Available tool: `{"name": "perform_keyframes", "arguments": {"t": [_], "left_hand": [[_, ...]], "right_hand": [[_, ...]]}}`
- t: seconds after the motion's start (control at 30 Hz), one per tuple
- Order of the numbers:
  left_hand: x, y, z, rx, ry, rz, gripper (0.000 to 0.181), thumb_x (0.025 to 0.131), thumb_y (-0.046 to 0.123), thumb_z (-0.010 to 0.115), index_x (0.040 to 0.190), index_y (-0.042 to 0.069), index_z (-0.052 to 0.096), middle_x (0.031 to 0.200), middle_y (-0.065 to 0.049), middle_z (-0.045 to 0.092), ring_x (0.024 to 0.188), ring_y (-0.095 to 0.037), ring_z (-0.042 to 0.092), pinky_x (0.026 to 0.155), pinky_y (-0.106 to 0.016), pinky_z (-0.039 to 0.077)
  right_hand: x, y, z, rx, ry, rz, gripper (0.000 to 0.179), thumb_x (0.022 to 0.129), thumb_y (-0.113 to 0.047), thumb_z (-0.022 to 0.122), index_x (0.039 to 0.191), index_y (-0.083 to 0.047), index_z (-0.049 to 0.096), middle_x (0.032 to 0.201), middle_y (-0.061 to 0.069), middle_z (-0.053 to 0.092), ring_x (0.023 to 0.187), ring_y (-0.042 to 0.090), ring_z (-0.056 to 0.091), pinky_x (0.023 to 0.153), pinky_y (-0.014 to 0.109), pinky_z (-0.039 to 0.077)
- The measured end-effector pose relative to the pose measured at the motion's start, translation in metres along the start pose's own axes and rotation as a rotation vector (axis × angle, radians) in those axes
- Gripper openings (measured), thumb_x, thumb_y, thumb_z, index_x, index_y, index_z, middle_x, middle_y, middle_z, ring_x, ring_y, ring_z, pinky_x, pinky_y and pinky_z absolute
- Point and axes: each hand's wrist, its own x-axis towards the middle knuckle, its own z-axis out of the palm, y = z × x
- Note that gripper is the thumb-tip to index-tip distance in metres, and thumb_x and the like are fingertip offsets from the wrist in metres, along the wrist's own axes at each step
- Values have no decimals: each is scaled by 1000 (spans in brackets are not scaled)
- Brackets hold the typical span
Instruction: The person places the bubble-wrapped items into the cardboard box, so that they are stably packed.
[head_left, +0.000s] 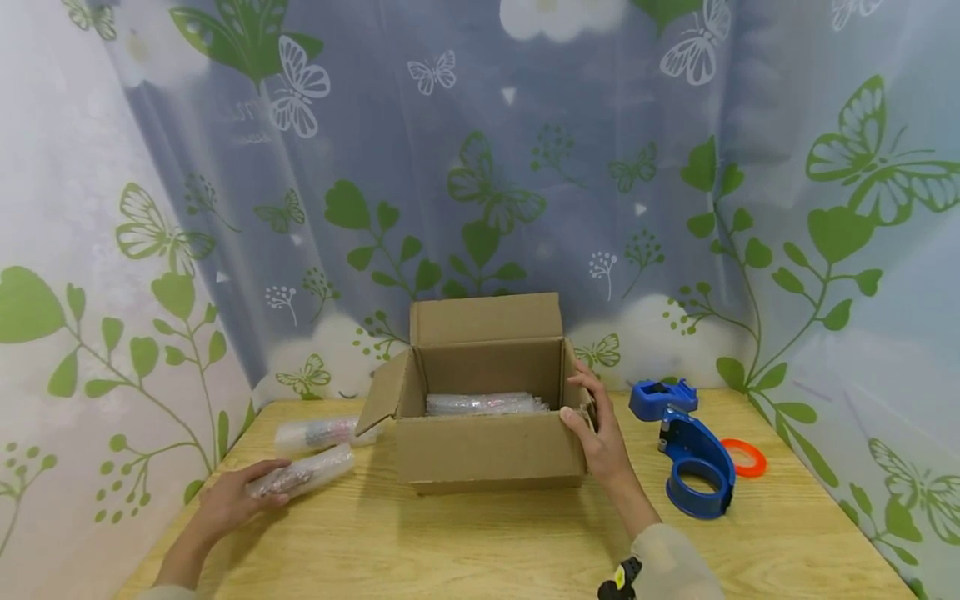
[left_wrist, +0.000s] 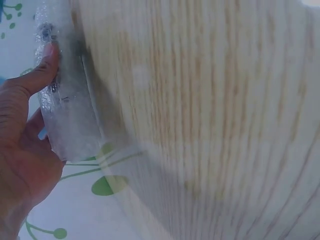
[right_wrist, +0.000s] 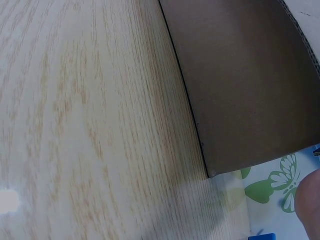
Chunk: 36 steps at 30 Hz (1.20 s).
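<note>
My left hand [head_left: 238, 500] grips one end of a bubble-wrapped bundle [head_left: 307, 473] left of the box; the thumb presses on its wrap in the left wrist view, where the bundle [left_wrist: 70, 115] looks clear with something dark inside. Behind it lies a second bubble-wrapped bundle [head_left: 318, 433], partly hidden by a box flap. An open cardboard box [head_left: 487, 450] stands mid-table with more bubble wrap [head_left: 483, 404] inside. My right hand [head_left: 603, 437] holds the box's right wall, thumb at the front corner. Only part of that hand shows in the right wrist view, beside the box [right_wrist: 250, 90].
Right of the box stand a blue tape dispenser [head_left: 697, 467] and a smaller blue holder [head_left: 660, 400]. An orange-red tape roll [head_left: 759, 458] lies beside the dispenser. A patterned curtain [head_left: 480, 167] hangs behind the wooden table [head_left: 487, 550].
</note>
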Motion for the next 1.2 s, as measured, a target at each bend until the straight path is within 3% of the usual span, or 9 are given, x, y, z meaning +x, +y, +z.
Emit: {"name": "perform_keyframes", "arguments": {"t": [0.2, 0.5, 0.93, 1.2], "left_hand": [[-2, 3, -6, -77, -2, 48, 57, 87, 37, 84, 135, 11, 68, 134, -32, 63, 116, -58, 61, 92, -71, 49], [2, 17, -23, -164, 13, 127, 56, 90, 26, 83, 139, 6, 65, 140, -28, 61, 123, -60, 55, 94, -73, 47], [11, 24, -51, -120, -8, 14, 63, 95, 39, 77, 147, 9, 59, 144, -35, 53, 125, -65, 49, 92, -76, 45], [16, 30, -68, -114, -2, 34, 62, 97, 36, 75, 149, 8, 57, 146, -35, 52, 128, -66, 46, 94, -78, 42]], "right_hand": [[0, -1, 1, -7, -1, 0, 41, 103, -7, 55, 142, -1, 46, 171, 6, 26, 158, 34, 16, 118, 77, 10], [0, -3, 0, -2, 3, 5, 39, 103, -7, 55, 142, -7, 49, 171, 8, 26, 158, 34, 16, 118, 77, 10], [-1, 1, 0, -3, -3, -4, 41, 103, -7, 55, 142, -1, 46, 171, 6, 26, 159, 35, 16, 117, 78, 10], [0, -1, 0, 6, -1, 4, 39, 104, -7, 55, 142, -9, 49, 171, 8, 25, 159, 33, 14, 118, 77, 9]]}}
